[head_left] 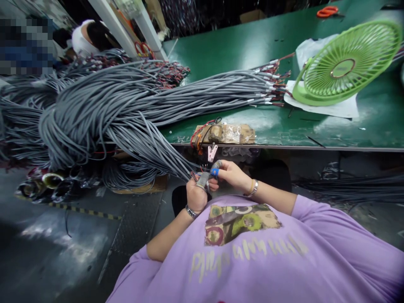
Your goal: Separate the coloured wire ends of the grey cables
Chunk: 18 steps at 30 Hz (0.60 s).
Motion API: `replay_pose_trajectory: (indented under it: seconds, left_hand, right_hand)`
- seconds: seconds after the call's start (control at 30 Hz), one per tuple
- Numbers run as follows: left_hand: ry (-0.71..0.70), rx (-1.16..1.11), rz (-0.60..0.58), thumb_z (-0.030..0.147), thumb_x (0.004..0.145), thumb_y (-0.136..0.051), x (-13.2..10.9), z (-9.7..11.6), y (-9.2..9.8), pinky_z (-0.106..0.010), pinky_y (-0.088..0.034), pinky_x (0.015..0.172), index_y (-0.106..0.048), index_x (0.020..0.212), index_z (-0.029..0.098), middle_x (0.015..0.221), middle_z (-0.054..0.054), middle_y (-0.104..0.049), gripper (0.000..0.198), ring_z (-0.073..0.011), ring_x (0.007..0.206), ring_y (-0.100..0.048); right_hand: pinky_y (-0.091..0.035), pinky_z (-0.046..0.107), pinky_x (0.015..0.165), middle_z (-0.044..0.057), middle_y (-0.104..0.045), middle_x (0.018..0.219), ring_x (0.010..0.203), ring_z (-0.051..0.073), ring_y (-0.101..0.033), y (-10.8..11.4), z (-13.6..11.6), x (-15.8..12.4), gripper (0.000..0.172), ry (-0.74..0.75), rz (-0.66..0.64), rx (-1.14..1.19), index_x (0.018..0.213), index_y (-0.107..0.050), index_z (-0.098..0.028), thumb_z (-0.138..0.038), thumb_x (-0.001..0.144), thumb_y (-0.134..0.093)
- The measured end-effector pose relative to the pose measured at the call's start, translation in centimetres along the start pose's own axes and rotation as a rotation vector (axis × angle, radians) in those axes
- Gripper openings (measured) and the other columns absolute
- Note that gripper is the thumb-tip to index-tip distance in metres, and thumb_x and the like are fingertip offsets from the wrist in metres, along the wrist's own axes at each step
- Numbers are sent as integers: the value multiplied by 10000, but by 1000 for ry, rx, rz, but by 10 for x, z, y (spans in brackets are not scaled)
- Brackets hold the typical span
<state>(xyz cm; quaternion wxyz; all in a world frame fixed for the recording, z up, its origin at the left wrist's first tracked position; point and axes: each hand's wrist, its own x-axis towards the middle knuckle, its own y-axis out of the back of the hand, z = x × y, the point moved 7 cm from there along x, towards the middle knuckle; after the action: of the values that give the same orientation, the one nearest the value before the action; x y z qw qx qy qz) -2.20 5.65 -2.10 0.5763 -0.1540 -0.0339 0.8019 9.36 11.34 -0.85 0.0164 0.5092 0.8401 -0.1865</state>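
Observation:
Many grey cables (151,143) run from the large pile down to my left hand (197,194), which is closed round a cable end; thin coloured wires stick up beside it. Tape covers the left thumb. Right beside it is my right hand (229,174), with fingers bent close to the wire ends and a blue wrap on one finger. Whatever is between the right fingertips is too small to make out. A pink clip (212,152) stands at the table edge just above my hands.
The green table (221,50) bears a green fan (344,67), orange scissors (327,11), a long cable bundle (214,92) and a taped cardboard block (236,134). Coiled cables (132,174) lie below at left. A person in white headwear (83,38) is at the back left.

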Motion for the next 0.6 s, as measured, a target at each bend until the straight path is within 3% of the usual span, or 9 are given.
replay_pose_trajectory:
  seconds: [0.17,0.33,0.47,0.6]
  left_hand:
    - [-6,47,4,509,744,-688,-2,-3,1,-244,-498,451,-620,764,147,609,-48,-702,369,-165,466,-653]
    - [-31,52,1,495,755,-679,-2,1,0,-240,-497,453,-621,749,145,590,-39,-693,355,-158,462,-646]
    - [-25,21,-2,459,764,-674,-2,3,0,-219,-476,432,-631,731,138,585,-35,-687,325,-132,436,-620]
    - [3,15,-9,457,748,-682,-4,4,1,-201,-430,384,-637,711,136,565,-31,-678,326,-113,391,-583]
  right_hand:
    - [-339,219,490,-25,-551,649,554,79,-438,-2,-9,7,315,30,25,-31,734,-570,-153,-392,645,-754]
    - [-313,214,486,-49,-522,576,509,64,-400,-4,-2,6,235,26,57,64,677,-539,-157,-311,637,-712]
    - [-278,205,462,-67,-470,508,462,56,-367,-3,8,1,195,-56,34,131,662,-537,-159,-282,628,-684]
    - [-349,197,489,-56,-499,560,491,56,-416,5,10,3,203,-96,18,274,695,-557,-152,-287,658,-705]
